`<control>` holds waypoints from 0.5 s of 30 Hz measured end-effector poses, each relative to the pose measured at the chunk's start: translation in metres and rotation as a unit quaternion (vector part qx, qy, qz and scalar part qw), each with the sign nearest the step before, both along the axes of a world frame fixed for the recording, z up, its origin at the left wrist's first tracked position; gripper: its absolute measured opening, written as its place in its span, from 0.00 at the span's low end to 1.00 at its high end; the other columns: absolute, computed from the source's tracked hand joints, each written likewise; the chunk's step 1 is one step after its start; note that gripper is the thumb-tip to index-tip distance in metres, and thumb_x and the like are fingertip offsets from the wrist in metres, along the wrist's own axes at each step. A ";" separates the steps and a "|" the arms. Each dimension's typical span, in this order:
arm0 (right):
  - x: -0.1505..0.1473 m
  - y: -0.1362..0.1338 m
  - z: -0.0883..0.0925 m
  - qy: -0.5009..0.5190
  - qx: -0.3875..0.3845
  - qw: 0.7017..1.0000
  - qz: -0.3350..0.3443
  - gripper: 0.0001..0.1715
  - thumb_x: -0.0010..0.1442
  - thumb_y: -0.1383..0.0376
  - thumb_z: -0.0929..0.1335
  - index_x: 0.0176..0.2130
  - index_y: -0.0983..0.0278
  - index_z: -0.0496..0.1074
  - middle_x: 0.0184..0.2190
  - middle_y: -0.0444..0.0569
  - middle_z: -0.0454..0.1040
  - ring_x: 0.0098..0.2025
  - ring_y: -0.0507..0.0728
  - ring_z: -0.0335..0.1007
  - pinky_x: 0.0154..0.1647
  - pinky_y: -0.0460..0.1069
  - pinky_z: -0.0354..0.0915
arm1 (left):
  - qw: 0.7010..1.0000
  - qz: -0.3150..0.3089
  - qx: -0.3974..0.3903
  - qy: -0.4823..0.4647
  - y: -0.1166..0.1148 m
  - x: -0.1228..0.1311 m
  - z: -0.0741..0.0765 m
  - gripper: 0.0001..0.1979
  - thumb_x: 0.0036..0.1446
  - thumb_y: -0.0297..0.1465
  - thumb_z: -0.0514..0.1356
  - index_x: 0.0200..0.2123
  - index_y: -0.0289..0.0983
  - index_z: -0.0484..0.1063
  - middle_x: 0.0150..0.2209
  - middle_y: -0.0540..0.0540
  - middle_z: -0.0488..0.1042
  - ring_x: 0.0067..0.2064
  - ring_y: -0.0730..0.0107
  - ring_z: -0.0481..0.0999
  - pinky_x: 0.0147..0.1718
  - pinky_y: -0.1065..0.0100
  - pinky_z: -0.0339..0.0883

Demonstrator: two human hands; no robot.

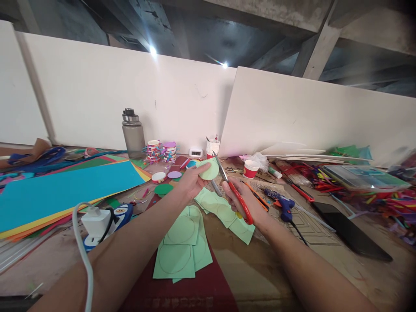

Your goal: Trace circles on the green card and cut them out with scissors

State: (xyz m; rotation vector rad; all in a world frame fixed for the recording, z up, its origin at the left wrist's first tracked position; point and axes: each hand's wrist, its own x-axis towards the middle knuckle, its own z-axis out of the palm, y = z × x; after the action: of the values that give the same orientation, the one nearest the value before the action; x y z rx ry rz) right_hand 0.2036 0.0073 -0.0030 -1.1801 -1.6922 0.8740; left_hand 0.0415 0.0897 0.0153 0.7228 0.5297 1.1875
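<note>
Pinched in my left hand (191, 180) is a light green paper disc (209, 170), nearly round. My right hand (244, 198) grips red-handled scissors (239, 199), their blades pointing up and away, beside the disc's right edge. Whether the blades touch the paper I cannot tell. Under and between my hands lie light green paper pieces (222, 213), some with drawn circles. More green squares with pencilled circles (176, 260) overlap nearer to me, partly on a dark red sheet (214, 290).
Coloured paper sheets (71, 190) and a white charger (97, 223) with a cable lie left. A bottle (134, 138), paper cups (251, 169) and a small clock (196, 152) stand behind. A blue glue gun (286, 207), a black phone (351, 229) and a plastic box (364, 177) are right.
</note>
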 end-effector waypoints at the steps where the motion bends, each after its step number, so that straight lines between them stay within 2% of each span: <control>1: 0.000 0.000 0.000 0.000 0.000 1.000 0.004 0.25 0.63 0.41 0.62 0.34 0.60 0.58 0.23 0.37 0.56 0.21 0.47 0.49 0.18 0.43 0.49 | 1.000 0.008 0.006 0.001 0.000 0.001 -0.001 0.07 0.52 0.23 0.67 0.37 0.31 0.78 0.38 0.42 0.80 0.36 0.70 0.79 0.34 0.71 0.75; 6: -0.003 -0.002 0.004 0.008 -0.002 1.000 0.021 0.27 0.63 0.41 0.61 0.31 0.60 0.56 0.23 0.38 0.57 0.21 0.48 0.52 0.20 0.44 0.52 | 0.999 0.015 0.046 0.013 0.000 0.001 0.001 0.11 0.47 0.24 0.70 0.36 0.31 0.78 0.39 0.41 0.81 0.39 0.66 0.80 0.39 0.67 0.76; 10: -0.005 -0.004 0.006 0.049 -0.021 0.998 0.046 0.26 0.63 0.41 0.62 0.32 0.59 0.56 0.23 0.38 0.55 0.22 0.49 0.50 0.20 0.45 0.52 | 0.998 0.015 0.061 0.020 -0.002 0.000 0.004 0.11 0.44 0.23 0.72 0.33 0.31 0.78 0.36 0.42 0.81 0.36 0.70 0.79 0.37 0.70 0.74; 15: -0.006 -0.006 0.008 0.074 -0.052 0.995 0.047 0.27 0.62 0.40 0.63 0.33 0.59 0.57 0.23 0.37 0.53 0.21 0.48 0.49 0.19 0.44 0.51 | 0.997 0.009 0.066 0.032 -0.004 0.000 0.006 0.10 0.45 0.23 0.71 0.33 0.30 0.79 0.36 0.41 0.81 0.35 0.69 0.79 0.37 0.69 0.74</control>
State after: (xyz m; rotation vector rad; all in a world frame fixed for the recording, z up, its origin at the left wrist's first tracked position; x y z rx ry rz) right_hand 0.1979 0.0011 0.0047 -1.0825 -1.6091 1.0919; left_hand 0.0411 0.0860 0.0210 0.8727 0.5146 1.2279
